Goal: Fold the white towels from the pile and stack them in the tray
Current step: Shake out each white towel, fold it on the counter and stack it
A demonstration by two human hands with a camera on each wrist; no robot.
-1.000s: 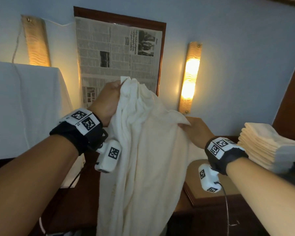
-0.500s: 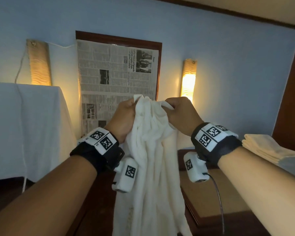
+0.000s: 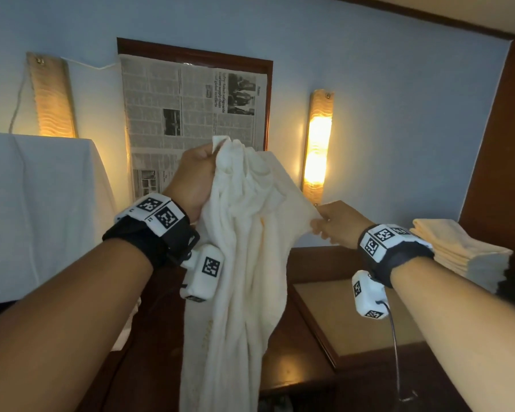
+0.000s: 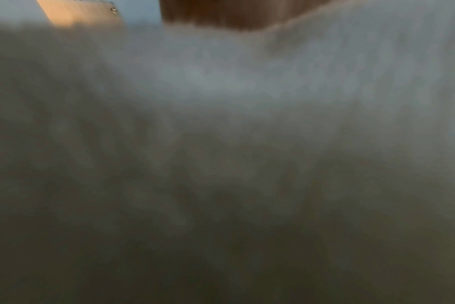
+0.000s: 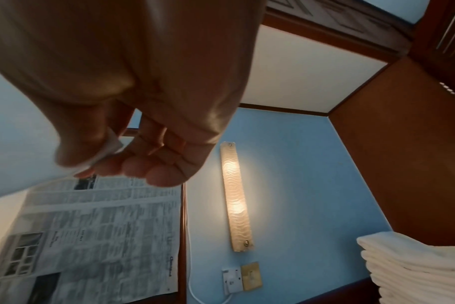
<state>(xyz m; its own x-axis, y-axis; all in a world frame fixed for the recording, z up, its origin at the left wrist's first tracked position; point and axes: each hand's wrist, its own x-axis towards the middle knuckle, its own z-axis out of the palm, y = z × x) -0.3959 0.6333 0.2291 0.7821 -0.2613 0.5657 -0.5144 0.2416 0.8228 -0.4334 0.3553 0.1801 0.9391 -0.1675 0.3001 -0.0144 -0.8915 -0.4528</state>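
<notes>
A white towel [image 3: 244, 248] hangs in the air in front of me, crumpled and drooping to below the frame. My left hand [image 3: 201, 173] grips its bunched top edge, held high. My right hand [image 3: 324, 221] pinches another part of the edge lower and to the right; the right wrist view shows the thumb and fingers [image 5: 133, 164] pinching a thin strip of towel [image 5: 109, 152]. Towel fabric [image 4: 221, 144] fills the left wrist view as a blur. A stack of folded white towels [image 3: 461, 254] sits at the right. A flat wooden tray [image 3: 348, 319] lies below my right wrist.
A dark wooden table [image 3: 289, 364] carries the tray. A white-draped surface [image 3: 39, 215] stands at the left. Newspaper [image 3: 191, 120] covers a framed panel on the blue wall, between two lit wall lamps [image 3: 317, 147]. A brown wooden cabinet [image 3: 500, 162] rises at the right.
Half a second ago both hands held the towel's top close together. Now my right hand has slid down and out to the right along the edge, spreading the towel; the left stays up.
</notes>
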